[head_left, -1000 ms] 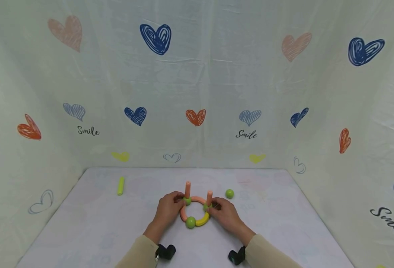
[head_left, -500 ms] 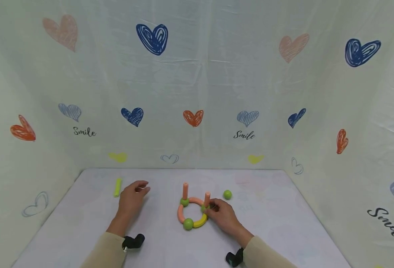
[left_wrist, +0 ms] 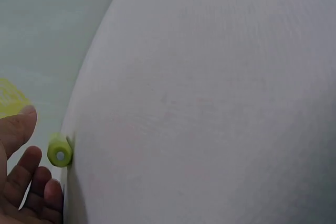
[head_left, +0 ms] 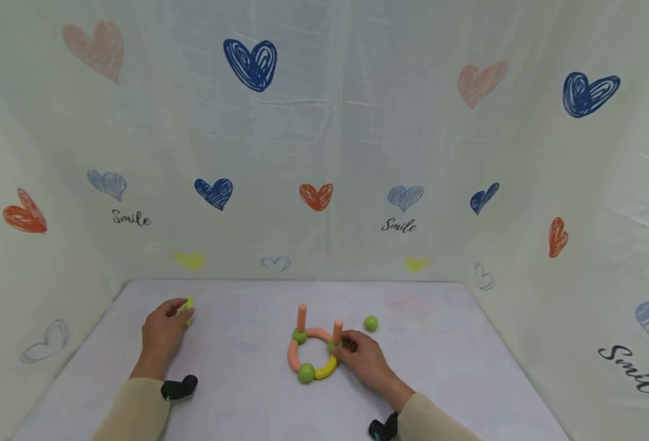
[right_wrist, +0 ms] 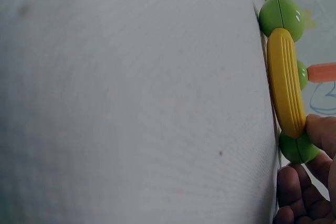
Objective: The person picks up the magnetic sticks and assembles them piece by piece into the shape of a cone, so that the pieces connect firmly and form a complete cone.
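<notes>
My left hand (head_left: 163, 331) is at the yellow-green rod (head_left: 189, 302), which lies on the table at the left. In the left wrist view the rod (left_wrist: 60, 150) shows end-on, and my thumb and fingers stand spread beside it, apart from it. With thumb and fingers, my right hand (head_left: 365, 360) pinches the green ball (right_wrist: 298, 148) at the right of a ring. That ring joins green balls with salmon curved pieces (head_left: 293, 355) and a yellow curved piece (right_wrist: 285, 82). Two salmon rods (head_left: 301, 318) rise upright from its balls. Another green ball (head_left: 306, 373) is at its front.
A loose green ball (head_left: 371, 323) lies behind my right hand. The pale table (head_left: 247, 404) ends at a curtain (head_left: 324, 122) printed with hearts, at the back and both sides. A black wrist camera (head_left: 179, 387) sits on each wrist.
My left hand has let go of the ring's left ball and moved left to the yellow-green rod. My right hand keeps its pinch on the ring, and the head view has shifted slightly.
</notes>
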The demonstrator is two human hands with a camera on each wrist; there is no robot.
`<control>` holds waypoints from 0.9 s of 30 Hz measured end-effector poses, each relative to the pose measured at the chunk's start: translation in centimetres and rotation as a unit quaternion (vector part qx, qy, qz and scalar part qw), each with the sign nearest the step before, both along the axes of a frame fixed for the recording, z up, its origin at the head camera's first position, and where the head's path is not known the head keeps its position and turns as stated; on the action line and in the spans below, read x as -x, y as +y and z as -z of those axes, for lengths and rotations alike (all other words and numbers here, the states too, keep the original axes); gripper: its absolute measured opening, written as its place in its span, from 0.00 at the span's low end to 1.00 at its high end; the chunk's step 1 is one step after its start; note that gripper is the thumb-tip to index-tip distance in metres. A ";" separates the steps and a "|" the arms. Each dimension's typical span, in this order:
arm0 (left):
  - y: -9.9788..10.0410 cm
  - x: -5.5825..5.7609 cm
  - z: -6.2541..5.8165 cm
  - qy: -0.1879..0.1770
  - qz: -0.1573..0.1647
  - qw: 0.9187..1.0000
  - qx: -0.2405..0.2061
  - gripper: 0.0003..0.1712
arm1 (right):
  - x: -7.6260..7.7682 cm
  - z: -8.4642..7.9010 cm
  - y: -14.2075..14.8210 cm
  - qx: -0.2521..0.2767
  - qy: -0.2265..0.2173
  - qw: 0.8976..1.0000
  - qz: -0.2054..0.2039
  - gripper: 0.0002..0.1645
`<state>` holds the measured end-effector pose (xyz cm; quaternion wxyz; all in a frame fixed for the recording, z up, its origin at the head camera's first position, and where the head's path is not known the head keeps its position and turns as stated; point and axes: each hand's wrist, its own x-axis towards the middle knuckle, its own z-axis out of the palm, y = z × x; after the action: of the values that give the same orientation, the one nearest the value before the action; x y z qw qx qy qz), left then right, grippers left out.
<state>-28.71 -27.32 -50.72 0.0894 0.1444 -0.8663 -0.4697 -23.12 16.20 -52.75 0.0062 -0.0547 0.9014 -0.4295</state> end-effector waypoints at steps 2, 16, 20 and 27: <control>-0.3 0.2 0.3 -0.006 0.003 1.000 0.013 0.27 | -0.1 0.1 -0.1 -0.002 0.003 1.000 -0.001 0.24; 0.3 0.5 0.3 -0.028 0.128 0.987 0.094 0.23 | -0.1 0.0 -0.1 -0.019 0.009 1.000 0.005 0.24; 0.6 0.4 0.7 -0.029 0.162 0.977 0.134 0.22 | -0.2 0.0 0.0 -0.014 0.005 1.000 0.007 0.24; 0.8 0.0 0.6 -0.025 0.157 0.974 0.160 0.21 | -0.1 -0.1 -0.3 -0.017 0.003 1.000 0.006 0.24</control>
<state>-28.74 -26.47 -51.35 0.0147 0.0023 -0.9442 -0.3290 -23.02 15.93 -52.65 0.0021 -0.0502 0.9089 -0.4140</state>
